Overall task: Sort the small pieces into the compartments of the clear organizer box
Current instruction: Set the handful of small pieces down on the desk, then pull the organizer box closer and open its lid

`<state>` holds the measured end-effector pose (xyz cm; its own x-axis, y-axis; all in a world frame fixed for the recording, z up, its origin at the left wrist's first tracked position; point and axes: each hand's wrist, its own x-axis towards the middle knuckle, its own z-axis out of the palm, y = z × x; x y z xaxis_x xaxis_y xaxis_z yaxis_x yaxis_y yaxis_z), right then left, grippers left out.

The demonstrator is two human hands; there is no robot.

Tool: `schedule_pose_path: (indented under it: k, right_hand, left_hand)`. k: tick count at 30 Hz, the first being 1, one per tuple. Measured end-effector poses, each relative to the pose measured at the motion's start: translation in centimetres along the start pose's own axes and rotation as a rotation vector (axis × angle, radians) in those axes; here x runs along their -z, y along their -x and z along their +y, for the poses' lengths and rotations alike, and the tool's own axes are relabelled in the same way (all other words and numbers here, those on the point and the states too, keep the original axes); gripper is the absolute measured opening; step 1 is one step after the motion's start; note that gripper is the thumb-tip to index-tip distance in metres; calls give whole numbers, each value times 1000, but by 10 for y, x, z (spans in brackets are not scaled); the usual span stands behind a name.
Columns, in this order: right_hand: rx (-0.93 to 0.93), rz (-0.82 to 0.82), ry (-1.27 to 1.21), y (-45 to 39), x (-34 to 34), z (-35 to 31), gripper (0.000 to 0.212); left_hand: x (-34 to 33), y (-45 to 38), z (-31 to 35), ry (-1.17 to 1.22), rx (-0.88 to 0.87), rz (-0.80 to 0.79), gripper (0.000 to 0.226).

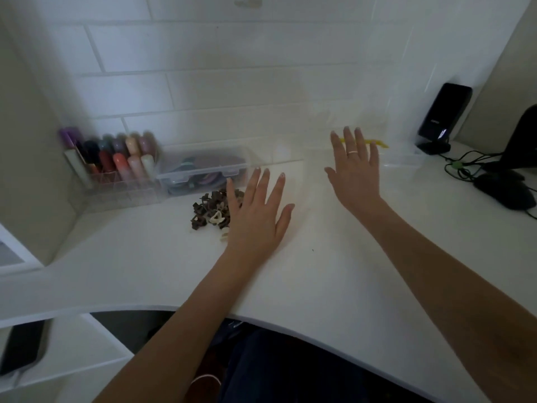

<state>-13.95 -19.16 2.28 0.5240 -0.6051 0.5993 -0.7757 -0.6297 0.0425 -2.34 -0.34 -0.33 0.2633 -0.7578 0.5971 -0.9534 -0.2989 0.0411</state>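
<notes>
A pile of small dark brown pieces (209, 207), with a few cream ones among them, lies on the white desk (334, 280). My left hand (257, 210) is spread flat with straight fingers just right of the pile, its edge against the pieces. My right hand (356, 167) is stretched out with open fingers toward the clear organizer box (402, 158) at the back right; the hand hides part of the box. The box is blurred and shows a yellow part (379, 143) at its near edge. Neither hand holds anything.
At the back left stand a rack of coloured bottles (122, 158) and a clear latched case (203, 170). A black device on a stand (443, 114), cables (465, 167) and a black mouse (505, 193) occupy the right. A phone (21, 347) lies on a lower shelf.
</notes>
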Motion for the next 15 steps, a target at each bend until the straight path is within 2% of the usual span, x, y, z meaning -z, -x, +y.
schedule_pose_path:
  k: [5,9,12,15]
  right_hand:
    - [-63,-131,52,-19,-9,9,55]
    - [4,-146,-22,-13,8,9,56]
    - [111,-26,-77,20,25,2,55]
    - [221,140,-48,62,46,-9,57]
  left_hand:
    - [-2,1,-3,61,42,-15,57]
    - [-1,1,-3,100,39,23,53]
    - [0,0,-2,152,15,40,53]
    - [5,3,4,255,28,-12,68]
